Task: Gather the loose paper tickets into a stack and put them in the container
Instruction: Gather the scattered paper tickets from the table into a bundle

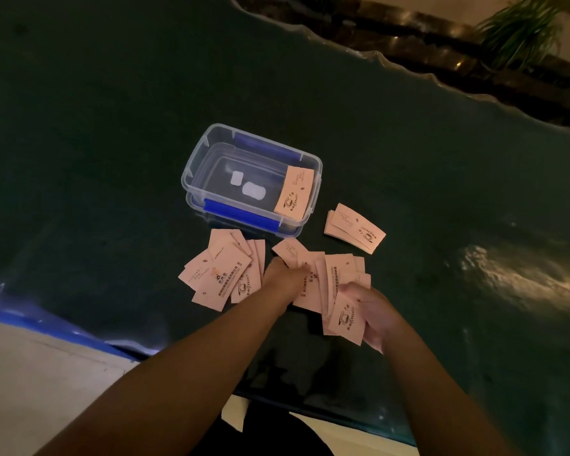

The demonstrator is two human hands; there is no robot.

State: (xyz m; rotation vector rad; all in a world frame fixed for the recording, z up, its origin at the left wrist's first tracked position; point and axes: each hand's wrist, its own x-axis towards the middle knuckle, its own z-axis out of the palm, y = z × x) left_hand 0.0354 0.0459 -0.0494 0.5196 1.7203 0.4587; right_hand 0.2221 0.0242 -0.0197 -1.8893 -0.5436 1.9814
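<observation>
Pink paper tickets lie in several lots on the dark bench (96,143). The right hand (371,315) has its grip closed on a fanned bunch (338,291), thumb on top and fingers curled beneath the near end, so the bunch spreads away from the grip toward the container (191,166). The left hand (282,274) reaches in from the other side, its grip bunched around the far edge of the same fan; whether it truly pinches paper or only nudges it I cannot tell, since the knuckles hide the fingertips.

To the left of the left grip lies a loose pile (222,274), overlapping and askew, flat on the bench. Beyond the right grip and a little to its right sits a squared-up stack (354,228), apart from both hands. One ticket (295,192) leans against the container's right end wall — partly inside the clear tub, which stands open just past the piles.

These slips look light, thin and a little slick; they will slide over one another and fan out under loose pressure. I judge the safest hold is across the short edges, thumb above and fingers below, tapping the long edge on the bench to square them — then lowering the stack flat into the tub.
</observation>
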